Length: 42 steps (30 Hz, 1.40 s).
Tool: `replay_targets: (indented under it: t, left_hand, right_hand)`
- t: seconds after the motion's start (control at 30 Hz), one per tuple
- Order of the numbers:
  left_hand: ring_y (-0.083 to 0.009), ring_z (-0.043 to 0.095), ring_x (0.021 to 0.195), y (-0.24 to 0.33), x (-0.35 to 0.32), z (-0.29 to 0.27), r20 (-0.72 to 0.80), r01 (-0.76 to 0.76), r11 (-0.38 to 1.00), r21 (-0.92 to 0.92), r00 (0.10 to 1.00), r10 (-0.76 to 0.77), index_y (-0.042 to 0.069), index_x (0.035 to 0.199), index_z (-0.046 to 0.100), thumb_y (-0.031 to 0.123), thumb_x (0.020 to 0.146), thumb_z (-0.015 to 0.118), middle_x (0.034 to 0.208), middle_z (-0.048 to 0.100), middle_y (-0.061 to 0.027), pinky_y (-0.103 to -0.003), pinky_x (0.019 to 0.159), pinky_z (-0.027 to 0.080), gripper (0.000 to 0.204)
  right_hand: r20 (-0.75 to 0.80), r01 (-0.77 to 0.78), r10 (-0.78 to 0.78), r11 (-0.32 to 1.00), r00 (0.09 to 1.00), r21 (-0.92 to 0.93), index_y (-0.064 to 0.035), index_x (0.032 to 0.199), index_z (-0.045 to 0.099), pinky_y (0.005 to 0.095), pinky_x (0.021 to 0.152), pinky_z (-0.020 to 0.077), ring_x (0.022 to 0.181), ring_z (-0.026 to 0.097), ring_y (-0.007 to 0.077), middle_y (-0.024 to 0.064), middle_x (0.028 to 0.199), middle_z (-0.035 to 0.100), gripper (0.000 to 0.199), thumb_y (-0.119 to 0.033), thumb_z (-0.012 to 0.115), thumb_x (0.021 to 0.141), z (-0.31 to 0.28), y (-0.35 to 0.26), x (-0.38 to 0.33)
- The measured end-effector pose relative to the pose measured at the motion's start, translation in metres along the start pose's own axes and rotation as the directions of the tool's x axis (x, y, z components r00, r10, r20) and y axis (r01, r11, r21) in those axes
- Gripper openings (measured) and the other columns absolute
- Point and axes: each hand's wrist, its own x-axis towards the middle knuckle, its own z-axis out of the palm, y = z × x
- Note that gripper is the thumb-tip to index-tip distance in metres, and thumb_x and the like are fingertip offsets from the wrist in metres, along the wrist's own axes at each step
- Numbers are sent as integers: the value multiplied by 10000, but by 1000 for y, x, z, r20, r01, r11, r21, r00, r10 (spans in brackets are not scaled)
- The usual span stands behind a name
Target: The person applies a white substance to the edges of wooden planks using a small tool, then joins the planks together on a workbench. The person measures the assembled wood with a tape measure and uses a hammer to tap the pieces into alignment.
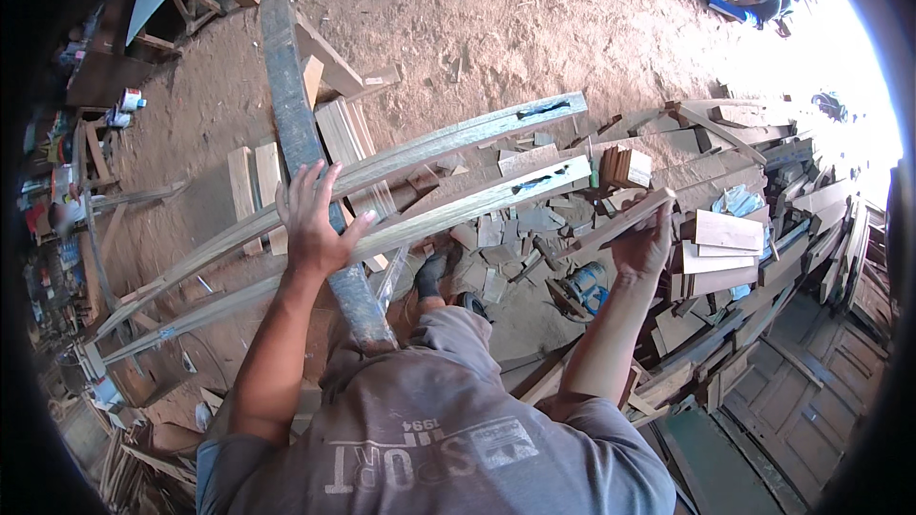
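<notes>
Two long pale wooden rails [458,145] run from lower left to upper right, lying across a dark narrow plank [291,105]. At the far left a crosspiece [93,360] joins them. Dark marks show near their right ends. My left hand [315,224] rests on the rails with its fingers spread, beside the plank. To the right of the rails, my right hand [645,246] is closed round a short wooden slat [611,227], held tilted with its upper end by the fingers. Part of that grip is hidden behind the slat.
Cut wood blocks [725,234] and a large pile of timber [792,181] lie at the right. Offcuts litter the ground near my feet. Loose boards [348,138] lean under the rails. A panelled door [811,372] lies lower right. Another person [754,2] is far off at the upper right.
</notes>
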Motion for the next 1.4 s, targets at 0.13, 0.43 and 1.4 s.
replay_targets:
  t: [0.13,0.43,1.4]
  left_hand:
    - [-443,398,1561,-5,0,4,-2,-16,1000,23,1000,16,138,1608,529,602,879,802,1628,501,-216,-690,1282,180,906]
    - [-446,415,1547,-8,-1,5,-18,-60,998,34,998,61,126,1629,496,588,926,771,1629,498,-199,-682,1271,195,886]
    - [-434,417,1539,-6,0,3,16,-116,993,-15,993,116,106,1638,464,403,918,814,1600,522,-216,-685,1264,176,854]
  right_hand:
    - [-28,-119,120,993,992,26,-103,1178,725,399,845,544,936,672,242,63,1034,732,356,-444,698,1082,-13,21,-13]
    - [39,-172,169,979,985,105,-117,1126,678,364,784,488,834,588,200,29,960,631,357,-472,666,1099,-24,39,-11]
    - [-90,-94,78,976,993,-197,27,1371,694,295,1082,509,1164,667,116,25,1228,739,378,-214,744,1084,24,24,-43]
